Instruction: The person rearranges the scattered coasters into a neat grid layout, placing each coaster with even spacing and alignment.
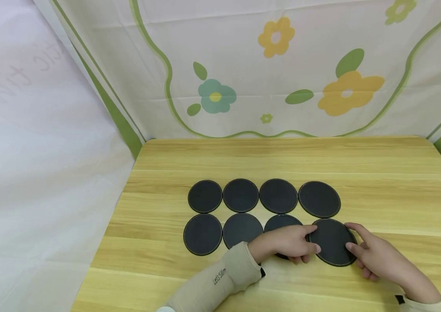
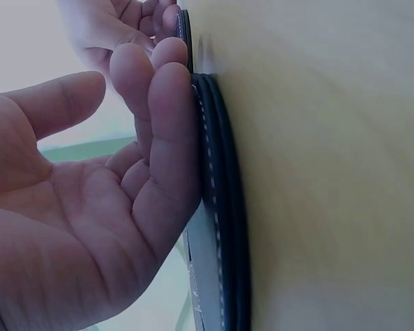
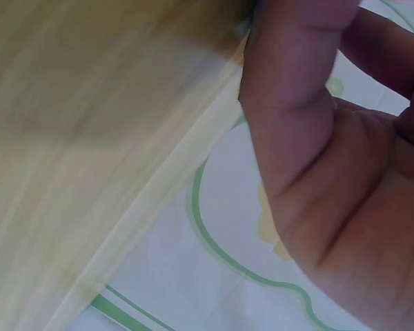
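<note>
Round black coasters with stitched rims lie in two rows on the table. Both hands are at the right-end coaster (image 1: 332,245) of the near row. My left hand (image 1: 288,242) holds its left edge with thumb and index finger, the other fingers curled underneath and covering part of the neighbouring coaster (image 1: 280,221). From the right, my right hand (image 1: 380,255) grips the opposite edge, thumb on top. In the left wrist view, curled fingers (image 2: 169,131) rest against a coaster's stitched edge (image 2: 224,207). The right wrist view shows the palm and fingers close over the table.
The far row includes a left-end coaster (image 1: 205,196) and a right-end coaster (image 1: 319,199) just behind the held one. A flowered curtain (image 1: 244,117) hangs along the back edge of the wooden table (image 1: 134,255). White cloth (image 1: 41,173) hangs at the left.
</note>
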`<action>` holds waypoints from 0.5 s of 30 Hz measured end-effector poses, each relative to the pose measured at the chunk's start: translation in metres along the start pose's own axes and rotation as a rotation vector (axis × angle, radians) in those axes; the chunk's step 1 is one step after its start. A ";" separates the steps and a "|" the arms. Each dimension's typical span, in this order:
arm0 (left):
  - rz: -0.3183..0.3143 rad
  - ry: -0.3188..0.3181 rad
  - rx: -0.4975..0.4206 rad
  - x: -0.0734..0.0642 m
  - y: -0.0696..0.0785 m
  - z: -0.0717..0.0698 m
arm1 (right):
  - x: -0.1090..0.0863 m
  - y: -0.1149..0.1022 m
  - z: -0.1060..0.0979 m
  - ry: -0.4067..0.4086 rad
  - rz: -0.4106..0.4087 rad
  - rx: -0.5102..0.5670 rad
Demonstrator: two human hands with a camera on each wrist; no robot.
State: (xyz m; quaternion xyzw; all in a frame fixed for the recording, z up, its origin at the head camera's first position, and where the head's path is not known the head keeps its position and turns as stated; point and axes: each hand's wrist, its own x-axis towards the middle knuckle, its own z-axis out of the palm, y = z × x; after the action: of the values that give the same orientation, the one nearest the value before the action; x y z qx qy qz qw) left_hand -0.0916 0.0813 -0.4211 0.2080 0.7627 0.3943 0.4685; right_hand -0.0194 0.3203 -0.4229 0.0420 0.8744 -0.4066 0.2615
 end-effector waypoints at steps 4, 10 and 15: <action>0.008 -0.005 -0.025 0.000 -0.001 -0.001 | -0.001 -0.001 0.000 0.006 -0.014 -0.046; 0.022 0.015 -0.022 -0.002 -0.003 -0.004 | -0.001 -0.001 -0.001 0.013 -0.019 -0.078; 0.019 0.022 -0.030 -0.003 -0.004 -0.006 | -0.002 -0.002 0.000 0.011 -0.024 -0.080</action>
State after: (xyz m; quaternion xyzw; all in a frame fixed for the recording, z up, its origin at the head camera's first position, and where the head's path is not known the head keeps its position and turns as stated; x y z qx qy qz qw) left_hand -0.0950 0.0747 -0.4211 0.2040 0.7598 0.4124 0.4594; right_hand -0.0182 0.3192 -0.4212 0.0232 0.8918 -0.3741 0.2533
